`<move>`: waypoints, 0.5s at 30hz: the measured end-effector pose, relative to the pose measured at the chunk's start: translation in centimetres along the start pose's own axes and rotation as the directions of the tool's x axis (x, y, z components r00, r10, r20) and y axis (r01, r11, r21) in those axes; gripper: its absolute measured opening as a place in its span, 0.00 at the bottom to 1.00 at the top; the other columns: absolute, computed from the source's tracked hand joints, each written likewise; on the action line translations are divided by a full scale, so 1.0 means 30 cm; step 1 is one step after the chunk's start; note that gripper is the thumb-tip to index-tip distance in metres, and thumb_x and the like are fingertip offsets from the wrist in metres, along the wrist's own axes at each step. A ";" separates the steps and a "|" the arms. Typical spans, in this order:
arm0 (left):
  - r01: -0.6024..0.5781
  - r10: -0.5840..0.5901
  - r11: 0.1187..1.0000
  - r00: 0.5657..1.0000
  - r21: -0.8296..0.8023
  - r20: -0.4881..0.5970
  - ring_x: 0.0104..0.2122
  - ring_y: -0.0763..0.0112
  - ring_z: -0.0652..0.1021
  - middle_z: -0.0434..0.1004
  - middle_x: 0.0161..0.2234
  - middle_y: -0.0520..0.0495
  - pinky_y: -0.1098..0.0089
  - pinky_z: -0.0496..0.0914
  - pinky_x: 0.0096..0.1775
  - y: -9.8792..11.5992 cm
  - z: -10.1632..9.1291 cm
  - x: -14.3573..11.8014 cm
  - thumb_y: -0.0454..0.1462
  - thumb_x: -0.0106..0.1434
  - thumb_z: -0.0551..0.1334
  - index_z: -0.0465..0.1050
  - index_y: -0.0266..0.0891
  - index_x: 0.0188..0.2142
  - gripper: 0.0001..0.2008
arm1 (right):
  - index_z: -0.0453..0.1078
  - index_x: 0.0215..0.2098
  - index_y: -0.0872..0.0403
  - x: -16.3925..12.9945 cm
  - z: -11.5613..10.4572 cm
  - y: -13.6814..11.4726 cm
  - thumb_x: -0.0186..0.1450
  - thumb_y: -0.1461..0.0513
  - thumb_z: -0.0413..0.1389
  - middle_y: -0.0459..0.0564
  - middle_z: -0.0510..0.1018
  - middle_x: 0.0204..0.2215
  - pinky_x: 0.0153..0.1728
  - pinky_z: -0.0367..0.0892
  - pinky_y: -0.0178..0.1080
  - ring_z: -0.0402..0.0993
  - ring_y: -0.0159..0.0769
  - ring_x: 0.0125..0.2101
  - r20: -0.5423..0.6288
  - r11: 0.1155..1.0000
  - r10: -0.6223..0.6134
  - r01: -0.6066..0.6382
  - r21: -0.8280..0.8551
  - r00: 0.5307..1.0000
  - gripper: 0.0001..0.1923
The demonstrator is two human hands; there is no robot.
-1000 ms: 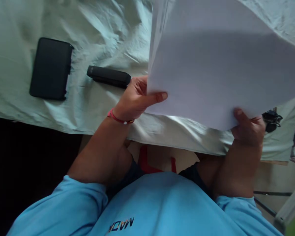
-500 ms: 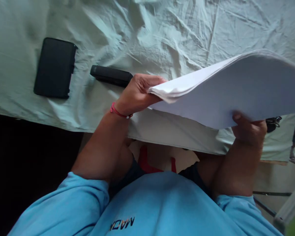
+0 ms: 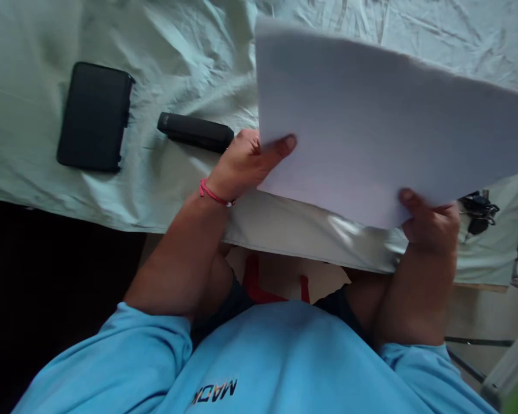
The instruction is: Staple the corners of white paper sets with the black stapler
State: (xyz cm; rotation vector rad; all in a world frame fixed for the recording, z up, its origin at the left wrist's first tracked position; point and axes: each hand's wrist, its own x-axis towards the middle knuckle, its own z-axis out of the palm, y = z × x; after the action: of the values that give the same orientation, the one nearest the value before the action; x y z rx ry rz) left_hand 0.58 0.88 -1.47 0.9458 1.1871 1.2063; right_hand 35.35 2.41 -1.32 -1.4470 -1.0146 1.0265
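Observation:
A stack of white paper (image 3: 371,126) is tilted up above the near edge of a table under a pale green cloth (image 3: 190,63). My left hand (image 3: 246,161) grips the stack's left edge, thumb lying on the sheet's face. My right hand (image 3: 429,224) holds the lower right corner, thumb on top. Both hands carry the stack off the cloth. A pink band circles my left wrist.
A black stapler-like bar (image 3: 195,132) lies just left of my left hand. A flat black case (image 3: 94,118) sits further left. A dark bunch of keys (image 3: 478,210) rests by my right hand at the table edge. My blue shirt fills the bottom.
The paper stack went from upright to nearly flat, then tipped back up to face me. Both hands kept their grip in roughly the same places.

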 end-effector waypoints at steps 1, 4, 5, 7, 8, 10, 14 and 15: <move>-0.025 0.025 1.000 1.000 -0.005 0.004 0.42 0.63 0.82 0.84 0.40 0.48 0.65 0.78 0.46 -0.006 0.001 0.000 0.49 0.67 0.75 0.86 0.42 0.40 0.14 | 0.79 0.36 0.54 0.001 0.002 0.000 0.42 0.56 0.80 0.48 0.84 0.39 0.51 0.79 0.40 0.81 0.33 0.42 0.000 1.000 0.009 -0.009 0.003 1.000 0.27; -0.023 0.024 1.000 0.999 -0.013 0.035 0.38 0.65 0.83 0.84 0.40 0.46 0.65 0.79 0.40 -0.001 0.008 -0.010 0.51 0.70 0.71 0.85 0.39 0.40 0.17 | 0.79 0.36 0.54 0.004 -0.005 -0.004 0.41 0.53 0.80 0.50 0.85 0.38 0.42 0.81 0.41 0.81 0.36 0.37 0.036 0.995 0.094 -0.094 -0.020 0.995 0.28; -0.006 0.007 1.000 1.000 -0.015 0.030 0.37 0.64 0.84 0.84 0.38 0.47 0.65 0.79 0.40 0.006 0.011 -0.015 0.51 0.70 0.71 0.85 0.39 0.40 0.17 | 0.79 0.35 0.54 0.004 -0.011 -0.007 0.39 0.52 0.81 0.50 0.85 0.37 0.40 0.81 0.42 0.81 0.37 0.36 0.058 0.990 0.141 -0.140 -0.025 0.988 0.29; 0.017 -0.017 1.000 1.000 0.003 0.015 0.38 0.63 0.85 0.82 0.36 0.49 0.63 0.80 0.41 0.021 0.015 -0.023 0.50 0.71 0.69 0.84 0.38 0.40 0.16 | 0.78 0.32 0.55 0.002 -0.020 -0.014 0.35 0.51 0.82 0.51 0.85 0.35 0.38 0.81 0.43 0.81 0.39 0.35 0.091 0.976 0.216 -0.214 -0.033 0.972 0.31; 0.028 -0.029 0.999 1.000 0.020 0.005 0.40 0.62 0.86 0.81 0.35 0.50 0.62 0.80 0.43 0.026 0.015 -0.026 0.48 0.71 0.67 0.83 0.38 0.41 0.15 | 0.78 0.30 0.55 -0.001 -0.023 -0.018 0.33 0.52 0.82 0.51 0.84 0.35 0.38 0.81 0.43 0.81 0.39 0.34 0.098 0.972 0.235 -0.233 -0.038 0.967 0.31; 0.052 -0.051 0.997 0.998 0.054 -0.026 0.41 0.61 0.86 0.80 0.34 0.50 0.61 0.79 0.46 0.032 0.014 -0.030 0.47 0.71 0.67 0.82 0.38 0.41 0.14 | 0.78 0.29 0.55 -0.008 -0.020 -0.027 0.32 0.53 0.82 0.51 0.84 0.34 0.38 0.81 0.42 0.81 0.38 0.34 0.086 0.970 0.242 -0.239 -0.045 0.966 0.31; 0.059 -0.056 0.997 0.997 0.044 -0.054 0.35 0.62 0.83 0.80 0.32 0.48 0.62 0.78 0.40 0.023 0.008 -0.028 0.52 0.64 0.74 0.80 0.39 0.34 0.19 | 0.79 0.29 0.56 -0.014 0.004 -0.049 0.30 0.57 0.81 0.50 0.84 0.33 0.37 0.81 0.42 0.80 0.37 0.31 -0.004 0.959 0.280 -0.280 -0.041 0.960 0.30; 0.054 -0.053 0.998 0.998 0.022 -0.047 0.37 0.61 0.83 0.81 0.33 0.48 0.62 0.78 0.41 0.020 0.007 -0.025 0.52 0.63 0.75 0.80 0.39 0.34 0.19 | 0.79 0.29 0.56 -0.012 0.009 -0.054 0.30 0.58 0.81 0.49 0.84 0.33 0.36 0.81 0.42 0.80 0.37 0.30 -0.019 0.955 0.293 -0.294 -0.040 0.956 0.30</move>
State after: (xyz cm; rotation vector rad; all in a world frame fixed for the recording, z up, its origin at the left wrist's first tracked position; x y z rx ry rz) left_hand 0.72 0.24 -0.74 0.9022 1.2580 1.1793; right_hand 34.88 2.29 0.28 -1.6714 -0.8307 1.2120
